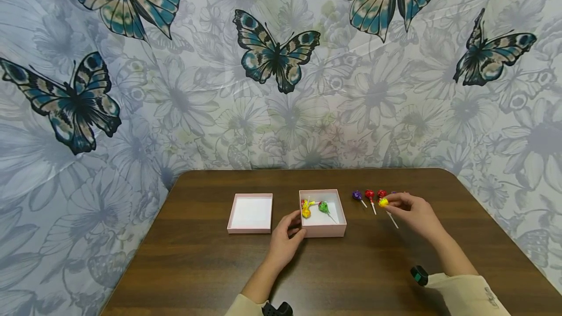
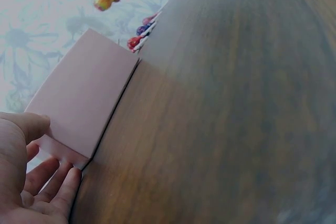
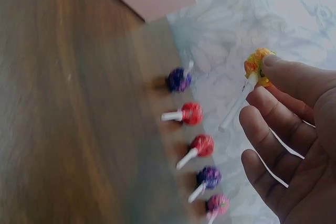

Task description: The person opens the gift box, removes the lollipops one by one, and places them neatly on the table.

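My right hand (image 1: pixel 414 216) pinches a yellow lollipop (image 3: pixel 257 64) by its wrapped head between thumb and forefinger, its white stick slanting down. It is raised above a row of lollipops on the table. My left hand (image 1: pixel 284 240) holds the near left corner of a pale pink box (image 1: pixel 325 230), thumb on one wall and fingertips along another. Inside the open box lie a yellow lollipop (image 1: pixel 306 211) and a green lollipop (image 1: pixel 324 207); a bit of red shows beside the yellow one.
A shallow pink lid (image 1: pixel 250 231) with a white inside lies left of the box. Right of the box, the row includes a purple lollipop (image 3: pixel 179 80), red lollipops (image 3: pixel 192 113), another purple one and a pink lollipop (image 3: pixel 217 203). A butterfly-patterned cloth (image 1: pixel 281 130) hangs behind the brown table (image 1: pixel 197 277).
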`<state>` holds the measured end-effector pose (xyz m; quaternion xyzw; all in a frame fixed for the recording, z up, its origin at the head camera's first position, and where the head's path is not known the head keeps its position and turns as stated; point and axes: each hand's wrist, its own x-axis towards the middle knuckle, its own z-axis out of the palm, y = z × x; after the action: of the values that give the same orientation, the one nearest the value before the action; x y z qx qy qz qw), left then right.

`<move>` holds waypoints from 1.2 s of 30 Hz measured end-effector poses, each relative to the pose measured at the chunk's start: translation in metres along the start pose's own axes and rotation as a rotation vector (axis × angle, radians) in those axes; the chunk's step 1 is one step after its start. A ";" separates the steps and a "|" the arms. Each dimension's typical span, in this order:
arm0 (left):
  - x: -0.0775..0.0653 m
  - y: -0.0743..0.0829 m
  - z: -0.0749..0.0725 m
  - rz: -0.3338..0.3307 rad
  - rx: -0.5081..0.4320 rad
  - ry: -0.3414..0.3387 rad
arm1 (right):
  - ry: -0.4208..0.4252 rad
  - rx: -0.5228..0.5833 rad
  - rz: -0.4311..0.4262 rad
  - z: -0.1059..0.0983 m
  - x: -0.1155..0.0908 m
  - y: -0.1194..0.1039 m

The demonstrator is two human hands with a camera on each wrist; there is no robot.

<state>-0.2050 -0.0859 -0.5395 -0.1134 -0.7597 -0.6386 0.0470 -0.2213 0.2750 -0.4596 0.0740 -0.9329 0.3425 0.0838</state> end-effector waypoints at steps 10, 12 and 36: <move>-0.001 0.002 0.000 -0.001 0.012 -0.002 | 0.044 -0.072 0.100 -0.010 -0.020 0.027; -0.001 0.002 0.001 0.004 0.010 -0.001 | 0.049 -0.091 0.113 -0.012 -0.023 0.032; -0.009 0.031 0.001 -0.012 0.030 0.023 | -0.035 -0.153 0.245 -0.025 -0.043 0.068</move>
<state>-0.1885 -0.0805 -0.5119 -0.1008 -0.7693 -0.6285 0.0537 -0.1903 0.3465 -0.4923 -0.0410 -0.9597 0.2765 0.0304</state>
